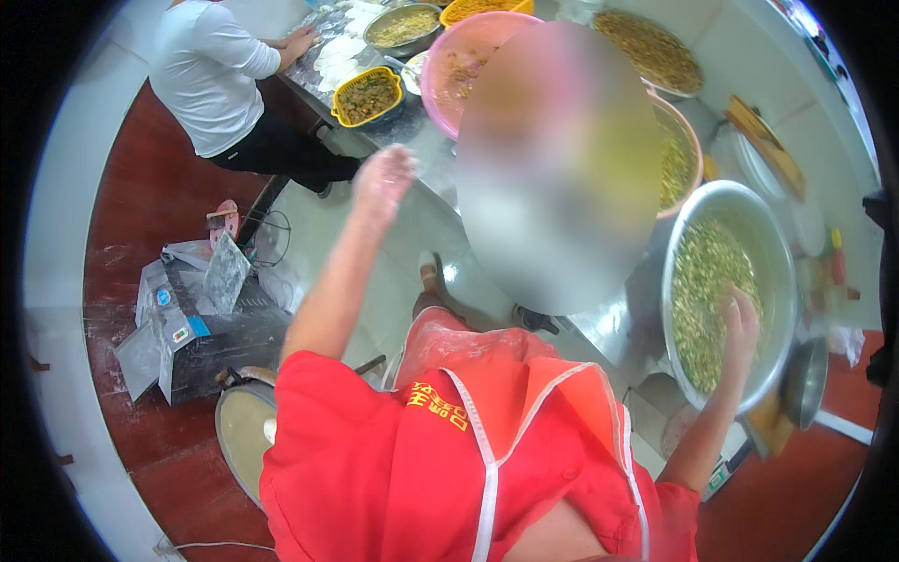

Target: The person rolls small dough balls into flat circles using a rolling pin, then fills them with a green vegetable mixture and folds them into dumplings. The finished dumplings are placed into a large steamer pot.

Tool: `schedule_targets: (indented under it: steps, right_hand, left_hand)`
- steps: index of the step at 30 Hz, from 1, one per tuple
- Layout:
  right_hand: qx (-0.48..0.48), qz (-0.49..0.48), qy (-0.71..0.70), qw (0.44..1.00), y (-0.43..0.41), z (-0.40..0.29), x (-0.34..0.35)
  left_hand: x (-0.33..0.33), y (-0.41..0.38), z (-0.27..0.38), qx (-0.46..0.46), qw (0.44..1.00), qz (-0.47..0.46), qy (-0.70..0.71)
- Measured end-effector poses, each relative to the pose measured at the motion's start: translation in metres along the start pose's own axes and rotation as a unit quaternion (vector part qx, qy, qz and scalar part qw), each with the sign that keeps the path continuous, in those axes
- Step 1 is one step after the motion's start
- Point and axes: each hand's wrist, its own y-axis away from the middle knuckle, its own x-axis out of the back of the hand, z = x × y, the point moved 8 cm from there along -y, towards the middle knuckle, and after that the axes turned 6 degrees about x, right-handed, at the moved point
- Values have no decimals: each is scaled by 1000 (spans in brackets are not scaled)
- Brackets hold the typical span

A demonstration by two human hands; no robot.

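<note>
My left hand point(385, 175), dusted with white powder, is raised in the air near the edge of the worktable point(439, 193). Its fingers are curled in, and no object shows in it. On the other side, my right hand point(742, 324) reaches into a large metal basin point(779, 281). The basin holds a chopped green and pale filling point(709, 288), and my fingers are over or in it. Blur and the angle hide whether they grip any of it. A blurred oval covers part of the table between my hands.
A pink basin point(442, 84), a yellow basket of filling point(366, 98) and flattened dough pieces point(337, 62) are on the table. An orange-rimmed basin point(692, 144) stands beside the metal one. Another person point(211, 77) works at the far left. A floury machine point(218, 337) stands behind my left arm.
</note>
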Motion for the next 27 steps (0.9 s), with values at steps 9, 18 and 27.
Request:
schedule_targets:
  steps: [9,18,27]
  right_hand:
    - [-61,-288,-336,895,-151,-258,-359]
    - [-224,-336,-443,800,-287,-296,-776]
    - [-251,-112,-370,887,-371,-271,-929]
  left_hand:
    - [242,-264,205,-27,978,205,-25]
    - [315,-401,254,42,972,226,-54]
    - [357,-498,273,87,964,243,-65]
